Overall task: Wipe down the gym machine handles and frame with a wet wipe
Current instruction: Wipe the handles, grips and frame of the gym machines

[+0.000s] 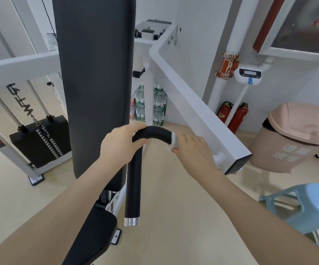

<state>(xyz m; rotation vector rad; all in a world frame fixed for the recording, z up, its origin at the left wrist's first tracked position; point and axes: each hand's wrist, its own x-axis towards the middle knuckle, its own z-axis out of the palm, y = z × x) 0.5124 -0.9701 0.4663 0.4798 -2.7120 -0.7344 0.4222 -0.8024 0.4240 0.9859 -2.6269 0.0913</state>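
Note:
A black padded handle (135,176) with a silver end cap curves over at its top, in the middle of the view. My left hand (120,144) grips the curved top on its left side. My right hand (193,150) holds a white wet wipe (172,143) bunched against the right end of the curve. The white frame arm (193,104) of the machine runs diagonally behind my right hand. A tall black back pad (95,73) stands just left of the handle.
A black weight stack (40,140) sits at the left. A pink bin (296,138) stands at the right, with a blue plastic stool (296,209) nearer me. Red fire extinguishers (237,115) and shrink-wrapped water bottles (158,106) stand along the far wall.

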